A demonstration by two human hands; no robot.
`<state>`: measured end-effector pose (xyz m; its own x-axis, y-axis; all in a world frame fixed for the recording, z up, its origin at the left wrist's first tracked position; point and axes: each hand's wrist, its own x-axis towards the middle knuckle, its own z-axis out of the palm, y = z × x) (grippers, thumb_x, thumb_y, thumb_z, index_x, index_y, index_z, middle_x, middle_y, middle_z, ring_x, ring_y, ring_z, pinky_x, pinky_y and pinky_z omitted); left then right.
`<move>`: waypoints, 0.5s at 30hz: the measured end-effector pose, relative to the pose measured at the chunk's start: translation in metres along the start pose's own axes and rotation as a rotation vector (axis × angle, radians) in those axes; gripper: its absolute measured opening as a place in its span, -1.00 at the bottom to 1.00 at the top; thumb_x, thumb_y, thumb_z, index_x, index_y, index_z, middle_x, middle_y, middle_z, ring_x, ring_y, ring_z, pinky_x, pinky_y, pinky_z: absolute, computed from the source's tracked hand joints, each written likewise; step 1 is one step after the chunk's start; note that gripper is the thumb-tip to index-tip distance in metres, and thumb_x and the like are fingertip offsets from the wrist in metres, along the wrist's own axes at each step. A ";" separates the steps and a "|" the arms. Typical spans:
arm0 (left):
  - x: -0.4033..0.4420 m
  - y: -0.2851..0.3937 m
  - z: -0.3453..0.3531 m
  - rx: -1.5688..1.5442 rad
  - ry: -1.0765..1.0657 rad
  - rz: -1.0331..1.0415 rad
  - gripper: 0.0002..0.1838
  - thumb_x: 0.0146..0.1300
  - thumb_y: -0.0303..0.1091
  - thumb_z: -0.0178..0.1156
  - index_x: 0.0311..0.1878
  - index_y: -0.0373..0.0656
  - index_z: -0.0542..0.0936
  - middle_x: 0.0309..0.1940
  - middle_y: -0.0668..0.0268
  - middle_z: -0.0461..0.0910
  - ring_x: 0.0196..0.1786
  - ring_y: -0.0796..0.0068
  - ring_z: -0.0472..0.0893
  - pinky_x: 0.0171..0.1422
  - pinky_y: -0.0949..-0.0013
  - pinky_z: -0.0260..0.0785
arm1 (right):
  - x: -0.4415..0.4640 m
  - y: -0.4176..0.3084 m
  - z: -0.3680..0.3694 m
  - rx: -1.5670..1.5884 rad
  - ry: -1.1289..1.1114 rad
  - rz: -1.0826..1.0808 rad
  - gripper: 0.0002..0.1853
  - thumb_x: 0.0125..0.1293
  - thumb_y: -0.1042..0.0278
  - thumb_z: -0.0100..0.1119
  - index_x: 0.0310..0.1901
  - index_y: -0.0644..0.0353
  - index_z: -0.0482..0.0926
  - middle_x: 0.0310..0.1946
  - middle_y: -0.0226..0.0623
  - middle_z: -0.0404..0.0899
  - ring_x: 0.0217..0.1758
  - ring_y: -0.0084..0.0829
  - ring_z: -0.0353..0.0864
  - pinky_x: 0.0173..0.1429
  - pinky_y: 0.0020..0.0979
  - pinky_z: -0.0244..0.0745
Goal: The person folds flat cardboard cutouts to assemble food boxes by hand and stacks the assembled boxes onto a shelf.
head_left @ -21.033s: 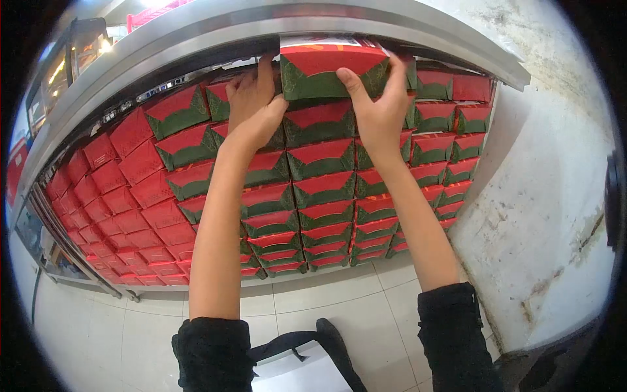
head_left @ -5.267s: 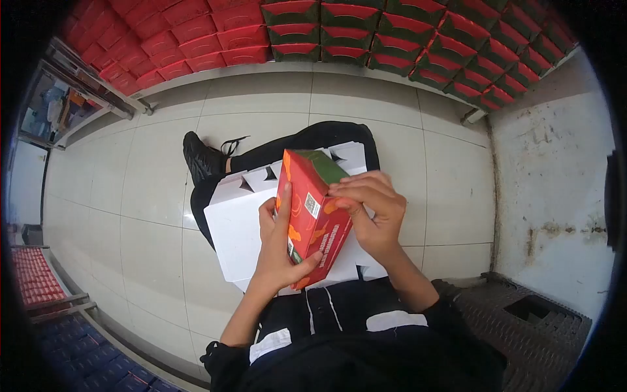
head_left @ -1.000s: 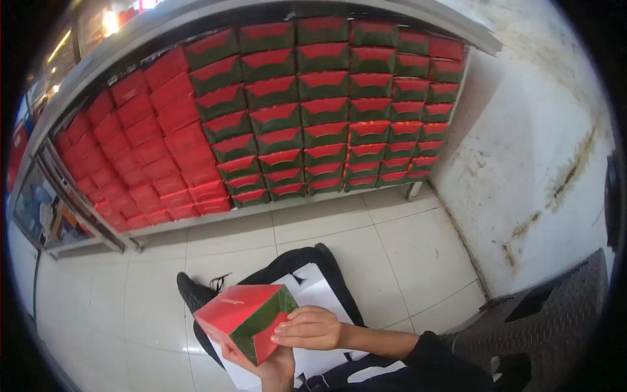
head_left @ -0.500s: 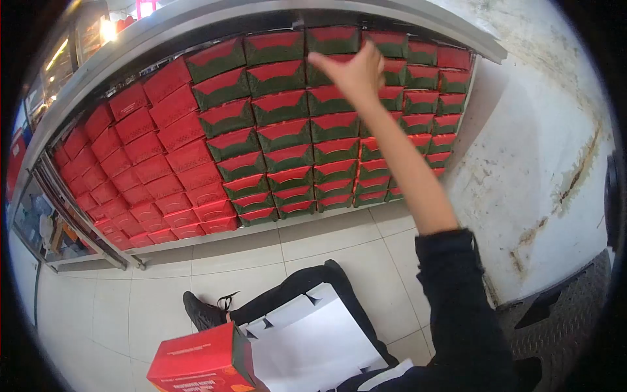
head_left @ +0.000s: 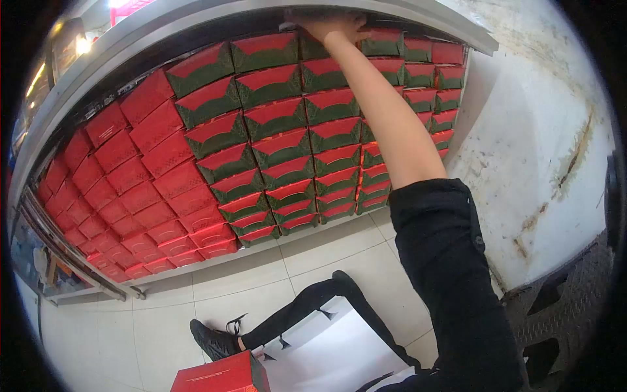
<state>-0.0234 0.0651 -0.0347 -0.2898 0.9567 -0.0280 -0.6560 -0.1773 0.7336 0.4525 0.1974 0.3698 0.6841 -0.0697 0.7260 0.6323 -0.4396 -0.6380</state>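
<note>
My right hand (head_left: 333,26) reaches up to the top row of a wall of stacked boxes, under the rack's upper rail. Its fingers spread over the top of a red and dark green box (head_left: 330,73) column, partly in shadow. Whether they grip anything does not show clearly. At the bottom edge, a red box (head_left: 222,377) with a green end is cut off by the frame. My left hand is out of sight. Across my lap lies a white sheet (head_left: 336,356) with dark notches along one edge.
Plain red boxes (head_left: 153,170) fill the rack's left part. A pale metal rail (head_left: 222,18) runs above the stack. To the right stands a stained white wall (head_left: 542,157). A black shoe (head_left: 214,340) rests on the tiled floor (head_left: 157,326); a dark textured mat (head_left: 575,320) lies lower right.
My right hand has moved up from in front of the upper boxes to the top of the stack. The red box near my lap has sunk lower in view.
</note>
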 end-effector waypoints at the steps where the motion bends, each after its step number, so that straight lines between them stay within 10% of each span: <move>1: -0.004 -0.003 0.002 0.167 0.066 0.122 -0.27 0.18 0.20 -0.01 0.35 0.10 0.10 0.27 0.17 0.20 0.24 0.12 0.26 0.28 0.05 0.19 | 0.004 -0.001 0.000 -0.035 -0.076 0.012 0.33 -0.28 -0.62 0.09 0.42 -0.06 -0.34 0.44 -0.09 -0.38 0.50 -0.08 -0.42 0.42 0.20 -0.44; 5: -0.011 -0.002 0.021 0.283 0.107 0.144 -0.28 0.19 0.22 -0.06 0.33 0.03 0.14 0.24 0.15 0.23 0.22 0.12 0.28 0.26 0.06 0.20 | 0.030 0.014 0.019 0.108 0.053 -0.358 0.29 -0.26 -0.59 0.12 0.41 -0.04 -0.26 0.42 -0.06 -0.30 0.48 -0.03 -0.30 0.39 0.23 -0.38; 9: -0.016 0.002 0.028 0.310 0.117 0.126 -0.27 0.20 0.24 -0.12 0.30 -0.05 0.17 0.21 0.12 0.25 0.20 0.12 0.30 0.24 0.08 0.22 | 0.016 0.021 0.009 0.051 0.227 -0.101 0.24 -0.25 -0.54 0.15 0.40 -0.01 -0.16 0.40 -0.01 -0.17 0.46 0.01 -0.21 0.34 0.27 -0.28; 11: -0.018 0.003 0.031 0.327 0.124 0.124 -0.27 0.20 0.26 -0.15 0.28 -0.09 0.19 0.20 0.11 0.27 0.18 0.12 0.31 0.23 0.08 0.22 | 0.040 0.043 0.013 0.234 0.267 -0.488 0.21 -0.24 -0.52 0.15 0.39 -0.01 -0.12 0.39 -0.01 -0.10 0.46 -0.01 -0.18 0.31 0.29 -0.20; 15: -0.021 0.005 0.039 0.347 0.142 0.115 -0.24 0.21 0.28 -0.21 0.26 -0.17 0.22 0.17 0.08 0.29 0.16 0.12 0.33 0.20 0.10 0.23 | 0.027 0.042 -0.008 -0.185 0.280 -0.029 0.22 -0.25 -0.53 0.15 0.40 0.00 -0.12 0.39 -0.06 -0.04 0.45 -0.05 -0.11 0.30 0.29 -0.15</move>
<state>0.0063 0.0529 -0.0041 -0.4577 0.8891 -0.0080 -0.3458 -0.1697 0.9228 0.4945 0.1699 0.3642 0.5242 -0.2864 0.8020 0.5559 -0.5983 -0.5770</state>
